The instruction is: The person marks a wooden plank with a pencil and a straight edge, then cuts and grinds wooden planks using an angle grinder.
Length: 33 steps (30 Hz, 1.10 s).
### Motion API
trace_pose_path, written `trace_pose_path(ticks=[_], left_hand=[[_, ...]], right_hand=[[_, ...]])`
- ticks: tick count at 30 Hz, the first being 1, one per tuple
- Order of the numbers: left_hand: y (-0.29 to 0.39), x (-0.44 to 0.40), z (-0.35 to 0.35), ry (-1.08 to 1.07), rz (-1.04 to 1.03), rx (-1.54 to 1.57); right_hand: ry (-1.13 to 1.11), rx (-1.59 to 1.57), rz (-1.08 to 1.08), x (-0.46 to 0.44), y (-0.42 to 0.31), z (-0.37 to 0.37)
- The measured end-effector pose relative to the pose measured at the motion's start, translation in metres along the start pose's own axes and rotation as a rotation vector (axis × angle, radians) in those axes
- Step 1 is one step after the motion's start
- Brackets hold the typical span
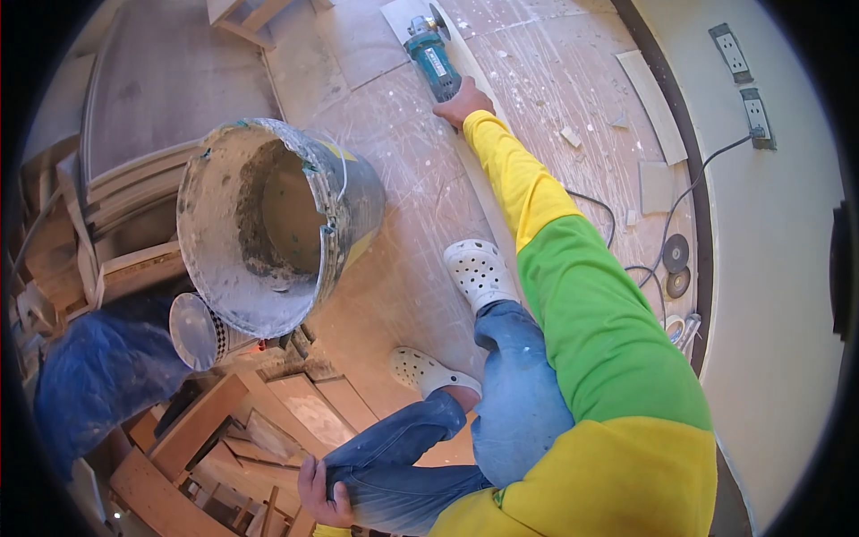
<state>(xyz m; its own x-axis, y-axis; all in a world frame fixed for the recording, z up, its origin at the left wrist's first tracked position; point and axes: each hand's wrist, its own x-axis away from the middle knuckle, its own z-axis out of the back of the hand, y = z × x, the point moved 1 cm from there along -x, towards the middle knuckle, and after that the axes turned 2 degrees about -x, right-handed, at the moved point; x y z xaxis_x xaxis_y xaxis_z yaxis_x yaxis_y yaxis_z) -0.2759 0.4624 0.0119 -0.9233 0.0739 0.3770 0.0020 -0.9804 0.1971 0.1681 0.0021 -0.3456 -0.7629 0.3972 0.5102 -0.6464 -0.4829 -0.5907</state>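
Note:
My right hand (463, 103) is wrapped round the rear body of a teal angle grinder (433, 64), at the end of my stretched-out arm. The grinder lies over a long pale strip (490, 183), its disc (439, 21) at the far end. From the wall outlet (757, 116), a dark cord (696, 183) runs down to the floor. My left hand (326, 494) rests against the knee of my jeans (394, 461), thumb apart from the fingers, holding no object. White clogs (480, 271) are on my feet.
A large, mud-crusted bucket (362, 192) stands left of my feet, beside a small tub (194, 331) and a blue plastic bag (103, 376). Wooden pieces (201, 425) fill the lower left. Along the right wall lie tile offcuts (656, 186) and grinding discs (676, 253).

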Motion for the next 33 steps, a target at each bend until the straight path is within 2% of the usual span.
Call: trace_pose_path(ticks=[13,33], left_hand=[[0.006,0.034,0.001,0.008,0.106,-0.024],[0.004,0.032,0.001,0.031,0.08,-0.009]], right_hand=[[0.022,0.015,0.014,0.01,0.01,-0.003],[0.028,0.019,-0.009,0.032,0.024,-0.004]])
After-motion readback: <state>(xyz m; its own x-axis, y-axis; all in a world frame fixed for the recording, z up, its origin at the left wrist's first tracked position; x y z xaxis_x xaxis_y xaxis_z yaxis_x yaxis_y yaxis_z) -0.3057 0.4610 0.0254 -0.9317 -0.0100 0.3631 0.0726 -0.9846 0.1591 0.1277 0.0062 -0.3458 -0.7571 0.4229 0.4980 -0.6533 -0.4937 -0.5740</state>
